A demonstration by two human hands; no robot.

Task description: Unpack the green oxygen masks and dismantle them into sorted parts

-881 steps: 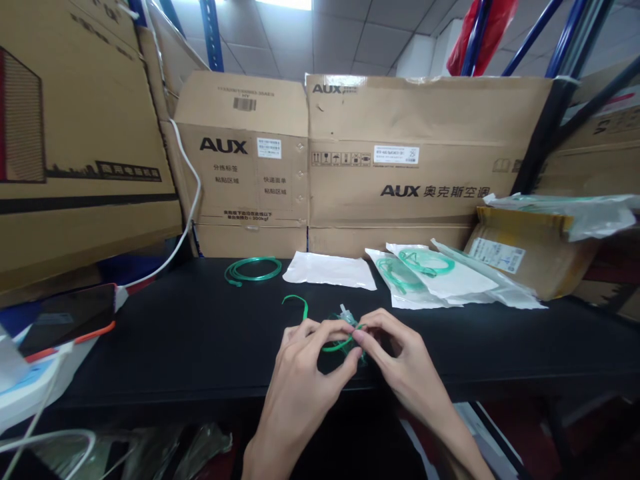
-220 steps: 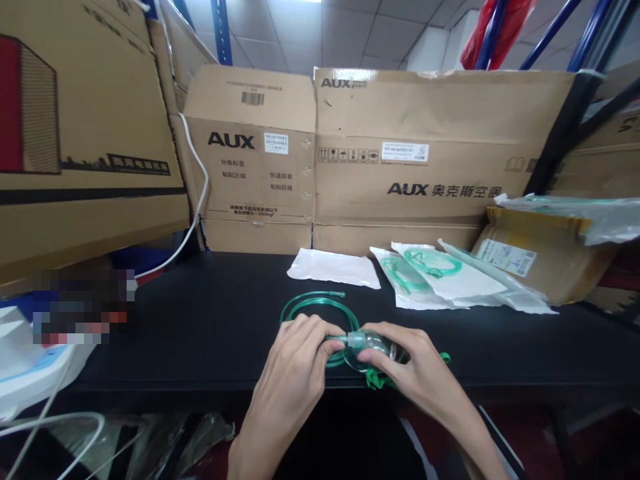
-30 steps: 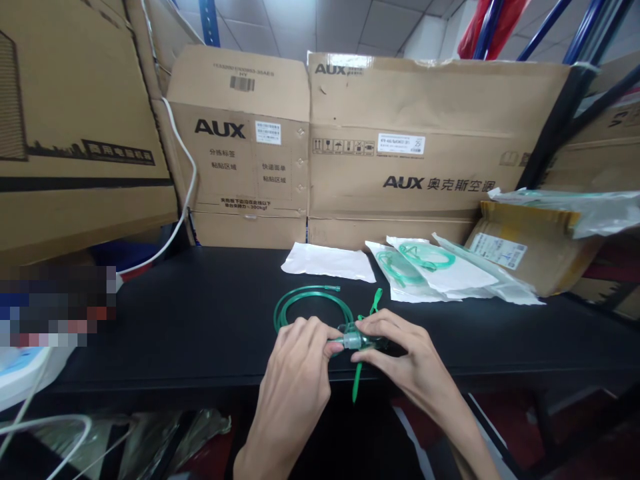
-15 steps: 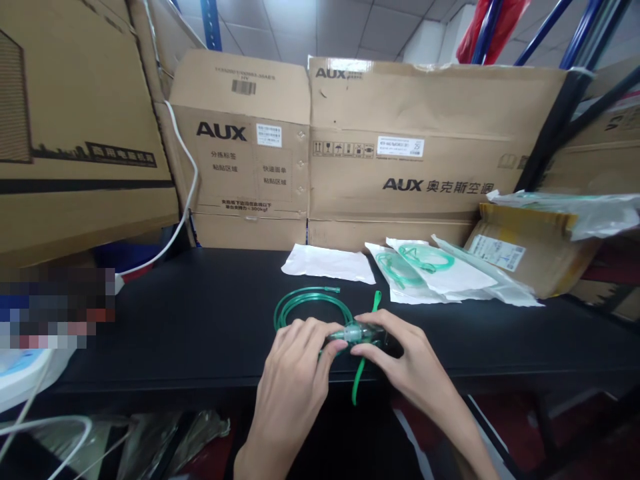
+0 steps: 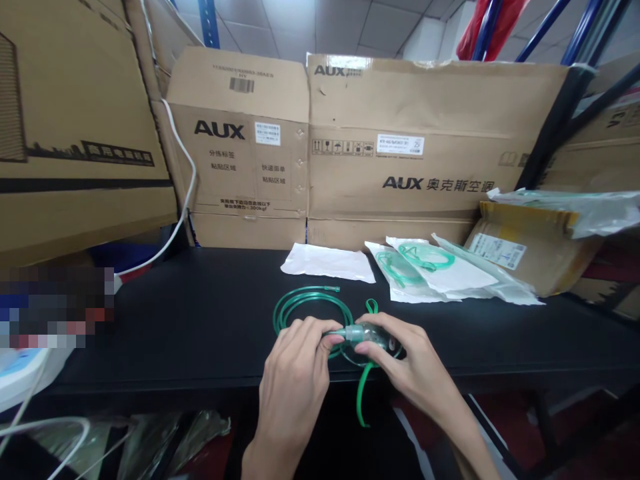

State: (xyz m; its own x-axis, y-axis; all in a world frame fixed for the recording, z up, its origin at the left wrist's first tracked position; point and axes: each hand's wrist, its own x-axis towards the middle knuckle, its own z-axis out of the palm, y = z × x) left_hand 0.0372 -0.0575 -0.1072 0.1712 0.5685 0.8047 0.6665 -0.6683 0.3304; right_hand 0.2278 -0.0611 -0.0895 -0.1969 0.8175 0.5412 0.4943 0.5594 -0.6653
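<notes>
My left hand (image 5: 296,373) pinches the end of the green oxygen tubing (image 5: 283,313) between thumb and fingers, right at the pale connector (image 5: 354,333) of a clear oxygen mask (image 5: 376,335). My right hand (image 5: 415,360) grips the mask around its narrow front, thumb below and fingers above. Tubing and connector meet in line; how deep the tube sits is hidden by my fingertips. Most of the tubing lies coiled on the black table behind my left hand. A bright green elastic strap (image 5: 361,400) loops above the mask and dangles past the table's front edge.
A white paper pouch (image 5: 327,263) lies behind the coil. Clear packets (image 5: 425,263) with green tubing are at the right, beside an open carton (image 5: 525,247). Large cardboard boxes (image 5: 400,120) wall off the back. A white cable (image 5: 193,173) runs down at the left.
The mask has turned and shows more of its clear shell. Its strap's lower end hangs farther down, and the upper part now forms a small loop. Both hands keep their hold.
</notes>
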